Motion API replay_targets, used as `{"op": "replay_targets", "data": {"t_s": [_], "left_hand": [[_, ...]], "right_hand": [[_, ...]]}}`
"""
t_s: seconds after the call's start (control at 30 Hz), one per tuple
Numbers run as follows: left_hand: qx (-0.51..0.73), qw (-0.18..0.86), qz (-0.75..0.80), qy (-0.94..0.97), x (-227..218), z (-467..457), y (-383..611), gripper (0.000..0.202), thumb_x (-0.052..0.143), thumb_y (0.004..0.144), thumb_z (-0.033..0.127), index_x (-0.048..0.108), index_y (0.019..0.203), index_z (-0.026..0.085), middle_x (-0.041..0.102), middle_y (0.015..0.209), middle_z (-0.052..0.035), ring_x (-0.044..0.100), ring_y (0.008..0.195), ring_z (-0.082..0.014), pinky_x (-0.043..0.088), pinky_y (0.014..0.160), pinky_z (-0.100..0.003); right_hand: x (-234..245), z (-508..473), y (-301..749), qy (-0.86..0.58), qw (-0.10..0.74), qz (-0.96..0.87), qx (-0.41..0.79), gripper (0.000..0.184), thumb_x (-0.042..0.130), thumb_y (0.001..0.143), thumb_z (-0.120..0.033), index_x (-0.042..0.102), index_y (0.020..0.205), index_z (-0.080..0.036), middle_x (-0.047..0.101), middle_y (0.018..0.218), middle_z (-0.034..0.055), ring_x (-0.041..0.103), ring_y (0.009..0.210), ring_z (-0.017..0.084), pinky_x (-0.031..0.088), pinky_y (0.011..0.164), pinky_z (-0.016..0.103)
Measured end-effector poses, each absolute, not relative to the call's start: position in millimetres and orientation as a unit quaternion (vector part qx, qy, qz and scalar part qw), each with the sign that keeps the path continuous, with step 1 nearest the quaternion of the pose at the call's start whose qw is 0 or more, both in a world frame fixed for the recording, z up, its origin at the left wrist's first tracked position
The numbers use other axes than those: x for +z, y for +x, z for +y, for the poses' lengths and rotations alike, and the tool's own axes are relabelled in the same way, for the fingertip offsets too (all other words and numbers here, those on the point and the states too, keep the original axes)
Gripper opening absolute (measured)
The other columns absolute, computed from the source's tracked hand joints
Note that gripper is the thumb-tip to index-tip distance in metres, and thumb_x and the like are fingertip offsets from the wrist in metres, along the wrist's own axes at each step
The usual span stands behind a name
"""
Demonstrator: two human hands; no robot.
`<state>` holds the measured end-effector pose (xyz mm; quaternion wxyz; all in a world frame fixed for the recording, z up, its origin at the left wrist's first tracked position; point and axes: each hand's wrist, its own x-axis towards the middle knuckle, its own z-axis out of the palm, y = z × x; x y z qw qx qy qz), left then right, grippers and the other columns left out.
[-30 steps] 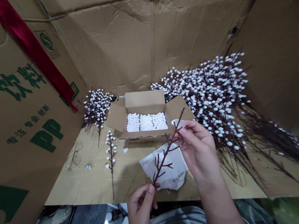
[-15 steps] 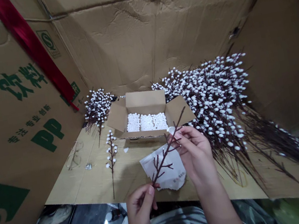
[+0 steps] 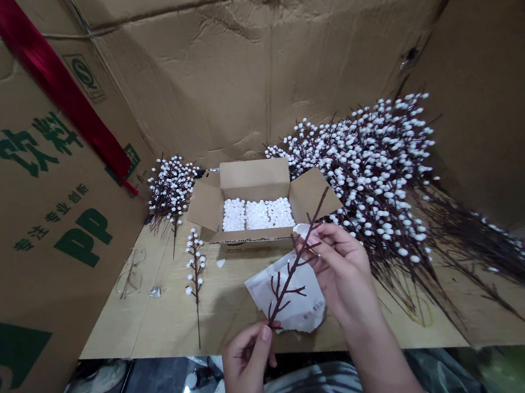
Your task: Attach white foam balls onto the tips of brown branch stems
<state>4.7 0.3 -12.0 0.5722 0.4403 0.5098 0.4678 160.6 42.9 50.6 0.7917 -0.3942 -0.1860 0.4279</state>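
A bare brown artificial twig [image 3: 286, 287] slants up to the right in front of me. Its lower end is pinched between thumb and finger of my left hand [image 3: 250, 354]. Closed near the twig's upper part, my right hand [image 3: 343, 263] grips a small white paper scrap [image 3: 305, 230] that lies against the stem. Whether those fingers also press on the twig is hard to tell. Under the twig lies a torn white paper sheet [image 3: 295, 299]. Beyond it stands an open cardboard box [image 3: 257, 180] holding white foam balls [image 3: 258, 214] in several sections.
Big bunches of white-berried branches [image 3: 370, 171] lie on the right, with bare stems [image 3: 477, 233] beside them. A smaller bunch [image 3: 172, 185] and one berry sprig [image 3: 197, 269] are on the left, near glasses [image 3: 132, 272]. Cardboard walls [image 3: 202, 85] surround the tabletop [image 3: 163, 322].
Almost nothing differs. The twig's upper end and my right hand have shifted very slightly; both hands keep their grip.
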Motion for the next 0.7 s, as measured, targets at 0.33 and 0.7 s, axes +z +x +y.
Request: {"op": "replay_targets", "data": {"t_s": [0.33, 0.7], "left_hand": [[0.458, 0.615, 0.495, 0.408, -12.4, -0.7, 9.5, 0.042, 0.072, 0.066, 0.057, 0.076, 0.069, 0.015, 0.046, 0.041, 0.0046, 0.042, 0.042, -0.0105, 0.038, 0.047, -0.022], [0.424, 0.647, 0.491, 0.4, -13.0, 0.8, 8.6, 0.05, 0.07, 0.066, 0.063, 0.076, 0.072, 0.014, 0.046, 0.041, 0.0036, 0.035, 0.043, -0.0076, 0.023, 0.046, -0.02]], "right_hand": [[52.3, 40.9, 158.9, -0.401, 0.782, -0.212, 0.428, 0.018, 0.08, 0.058, -0.022, 0.065, 0.069, -0.021, 0.065, 0.064, -0.0023, 0.06, 0.056, 0.012, 0.048, 0.052, 0.022], [51.0, 40.0, 159.5, -0.389, 0.778, -0.204, 0.449, 0.02, 0.083, 0.056, -0.024, 0.067, 0.068, -0.022, 0.067, 0.064, -0.0017, 0.061, 0.056, 0.011, 0.049, 0.052, 0.021]]}}
